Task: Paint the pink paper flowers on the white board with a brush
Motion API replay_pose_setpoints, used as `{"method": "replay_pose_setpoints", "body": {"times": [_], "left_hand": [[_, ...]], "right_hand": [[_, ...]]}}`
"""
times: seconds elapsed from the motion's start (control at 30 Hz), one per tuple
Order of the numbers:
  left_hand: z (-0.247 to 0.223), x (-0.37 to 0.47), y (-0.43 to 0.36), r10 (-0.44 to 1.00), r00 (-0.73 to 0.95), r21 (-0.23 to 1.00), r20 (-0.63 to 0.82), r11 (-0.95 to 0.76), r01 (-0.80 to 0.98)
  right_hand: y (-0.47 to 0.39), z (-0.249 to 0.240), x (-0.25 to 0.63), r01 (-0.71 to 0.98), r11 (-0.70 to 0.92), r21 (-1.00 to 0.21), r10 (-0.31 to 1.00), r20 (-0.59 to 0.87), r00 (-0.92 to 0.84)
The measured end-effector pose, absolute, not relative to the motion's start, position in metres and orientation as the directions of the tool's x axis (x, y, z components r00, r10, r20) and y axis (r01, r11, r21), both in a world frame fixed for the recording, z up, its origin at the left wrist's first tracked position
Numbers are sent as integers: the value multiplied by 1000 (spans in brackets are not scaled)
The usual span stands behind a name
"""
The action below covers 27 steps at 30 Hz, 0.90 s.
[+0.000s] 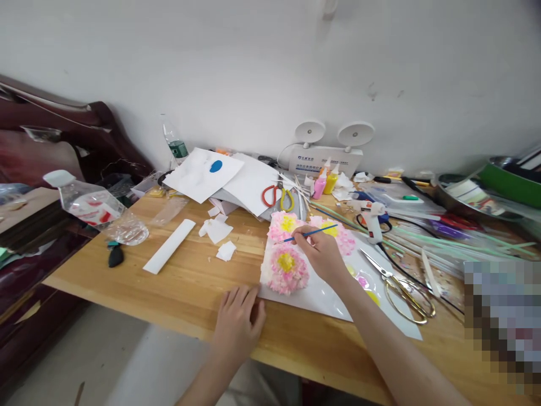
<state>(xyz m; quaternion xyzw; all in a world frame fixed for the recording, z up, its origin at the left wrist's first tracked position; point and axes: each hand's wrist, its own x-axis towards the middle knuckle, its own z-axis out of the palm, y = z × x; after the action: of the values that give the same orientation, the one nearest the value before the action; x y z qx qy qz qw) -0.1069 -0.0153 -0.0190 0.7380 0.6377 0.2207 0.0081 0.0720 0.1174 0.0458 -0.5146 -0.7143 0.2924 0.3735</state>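
- Paintbrush [322, 230] is pinched by the right hand [324, 255] (the nearer), tip slanted leftward among pink flowers [291, 280].
- Left hand [237, 322] is rested, empty, fingers loosely bent.

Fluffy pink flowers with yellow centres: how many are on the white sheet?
3: the near-left flower, the far-left flower and the far-right flower, partly behind the right hand. More could be hidden there.

The bare right hand [319, 251] partly hides a fluffy pink-and-yellow flower [346, 242]. The smallest print on the white twin-lamp emergency light [306, 162] is unreadable.
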Motion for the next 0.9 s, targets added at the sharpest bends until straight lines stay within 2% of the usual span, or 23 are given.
{"method": "replay_pose_setpoints", "body": {"times": [0.17,0.37,0.53,0.73,0.9], "left_hand": [[-19,-107,-16,942,92,298,322,-193,935],[-16,-107,-16,947,83,298,310,-180,937],[-14,-106,-16,942,83,284,325,-181,941],[-13,-106,-16,940,91,271,330,-187,944],[-15,-107,-15,942,85,282,324,-182,942]], "right_hand": [[118,46,70,559,310,-769,951,243,-193],[118,46,70,442,207,-873,972,131,-196],[118,45,71,508,275,-816,962,233,-146],[117,47,70,368,174,-914,975,108,-193],[115,47,70,454,258,-853,965,205,-164]]}}
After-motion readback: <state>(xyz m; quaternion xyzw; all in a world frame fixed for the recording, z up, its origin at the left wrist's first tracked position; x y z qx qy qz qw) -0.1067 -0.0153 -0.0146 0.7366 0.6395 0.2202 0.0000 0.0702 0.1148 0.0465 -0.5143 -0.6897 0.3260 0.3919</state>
